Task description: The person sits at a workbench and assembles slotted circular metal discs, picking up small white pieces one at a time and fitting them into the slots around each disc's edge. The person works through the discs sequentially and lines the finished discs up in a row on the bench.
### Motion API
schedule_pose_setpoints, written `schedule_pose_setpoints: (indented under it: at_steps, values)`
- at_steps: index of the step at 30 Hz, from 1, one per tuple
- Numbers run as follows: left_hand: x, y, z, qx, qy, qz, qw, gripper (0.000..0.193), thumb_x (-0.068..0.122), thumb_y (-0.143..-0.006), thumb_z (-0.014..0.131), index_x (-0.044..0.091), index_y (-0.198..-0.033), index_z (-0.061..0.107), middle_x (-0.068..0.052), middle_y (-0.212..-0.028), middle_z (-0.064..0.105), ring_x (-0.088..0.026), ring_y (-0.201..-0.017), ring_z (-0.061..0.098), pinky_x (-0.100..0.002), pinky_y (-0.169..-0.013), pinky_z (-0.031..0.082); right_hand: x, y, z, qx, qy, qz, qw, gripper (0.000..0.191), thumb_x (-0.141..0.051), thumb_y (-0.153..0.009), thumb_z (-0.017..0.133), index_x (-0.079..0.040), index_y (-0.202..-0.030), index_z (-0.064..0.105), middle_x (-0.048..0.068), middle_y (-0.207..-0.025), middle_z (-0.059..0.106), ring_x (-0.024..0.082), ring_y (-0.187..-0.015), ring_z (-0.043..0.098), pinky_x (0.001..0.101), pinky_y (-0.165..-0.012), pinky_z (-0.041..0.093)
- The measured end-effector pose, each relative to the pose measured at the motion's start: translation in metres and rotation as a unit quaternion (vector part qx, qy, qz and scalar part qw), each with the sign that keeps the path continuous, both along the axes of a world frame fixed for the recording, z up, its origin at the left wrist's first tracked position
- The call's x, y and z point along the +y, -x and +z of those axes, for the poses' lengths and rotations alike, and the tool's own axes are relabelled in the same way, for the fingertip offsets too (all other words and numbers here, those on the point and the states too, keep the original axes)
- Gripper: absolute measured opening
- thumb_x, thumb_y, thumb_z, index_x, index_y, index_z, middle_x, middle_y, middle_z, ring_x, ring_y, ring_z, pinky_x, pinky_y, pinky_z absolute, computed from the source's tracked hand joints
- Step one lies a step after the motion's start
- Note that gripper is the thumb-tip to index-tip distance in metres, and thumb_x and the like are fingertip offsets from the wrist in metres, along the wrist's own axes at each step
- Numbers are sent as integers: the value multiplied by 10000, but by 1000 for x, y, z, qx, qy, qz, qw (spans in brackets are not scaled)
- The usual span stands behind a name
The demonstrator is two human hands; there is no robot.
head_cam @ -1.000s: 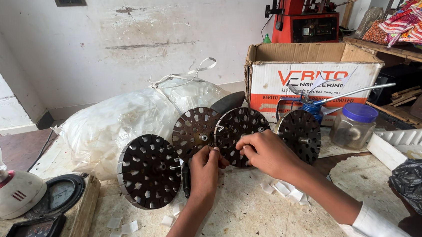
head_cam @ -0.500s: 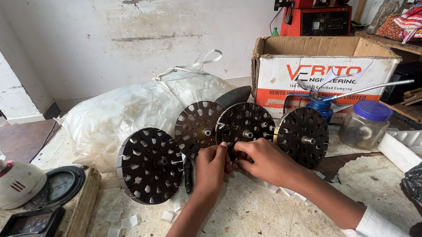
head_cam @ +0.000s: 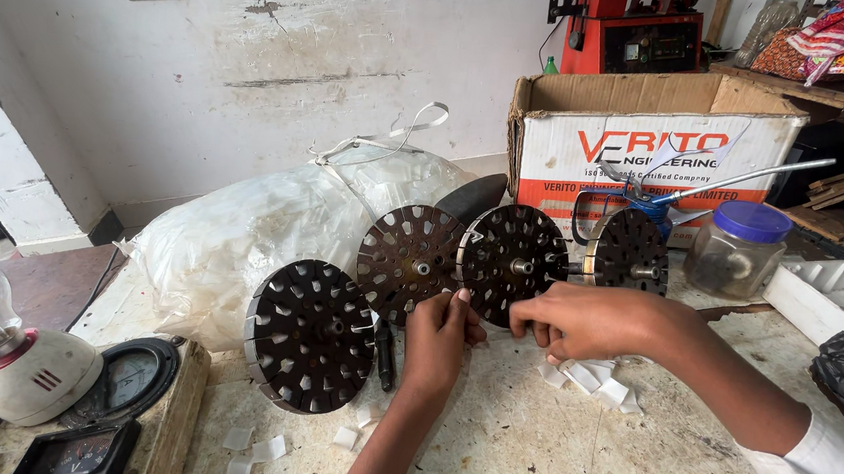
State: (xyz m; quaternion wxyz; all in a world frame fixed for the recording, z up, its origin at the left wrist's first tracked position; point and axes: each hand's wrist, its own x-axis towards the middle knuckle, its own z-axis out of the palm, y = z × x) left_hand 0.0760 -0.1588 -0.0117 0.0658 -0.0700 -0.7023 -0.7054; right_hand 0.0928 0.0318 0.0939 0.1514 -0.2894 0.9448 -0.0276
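**Slotted steel disc, gripped at the lower rim**

Hands come first, nearest the camera. The left hand (head_cam: pixel 437 337) reaches up from below and pinches the lower left edge of the middle disc (head_cam: pixel 512 264) between thumb and fingertips; the right hand (head_cam: pixel 586 322) comes in from the right and closes its fingers on the lower right edge of the same disc. Both are shut on it, not spread.

That disc stands upright on the desk (head_cam: pixel 526 446), in a row with three like it. It looks like a stack of thin steel plates: dark, rust-flecked, round, pierced by rings of slots, with a short shaft at the centre. By my judgement it is heavy for its size, fully stiff and not fragile, but its slot edges may be sharp and it could roll if let go. The rim or the shaft seem the sure places to hold.

Small white paper strips (head_cam: pixel 591 379) lie on the desk beneath the right hand.

Farther back sit a white plastic sack (head_cam: pixel 241 238), a jar with a blue lid (head_cam: pixel 739 249) and a cardboard box (head_cam: pixel 651 135).
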Motion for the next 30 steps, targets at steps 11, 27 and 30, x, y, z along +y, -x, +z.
schedule_pose_setpoints:
  at_steps: [11,27,30]
  values:
    - [-2,-10,13,0,13,-1,1000,484,342,-1077,455,-18,-808,634,-76,-683,655,-128,-650,628,-324,-633,527,10,12,-13,75,-65,-122,987,152,37,-842,582,13,-962,673,170,-968,704,287,-913,726,449,-797,554]
    - [0,-5,2,39,-2,2,999,510,365,-1073,468,-21,-778,624,-70,-647,657,-125,-605,597,-317,-598,492,16,20,-51,259,1,2,966,235,-93,-690,766,-28,-898,678,196,-973,658,389,-932,661,501,-788,531]
    - [2,-3,3,49,-4,-3,999,516,355,-1067,483,-31,-764,643,-81,-637,672,-127,-581,620,-310,-579,497,11,12,-38,279,63,22,958,288,-100,-622,790,-15,-875,681,209,-947,640,412,-944,641,512,-750,509]
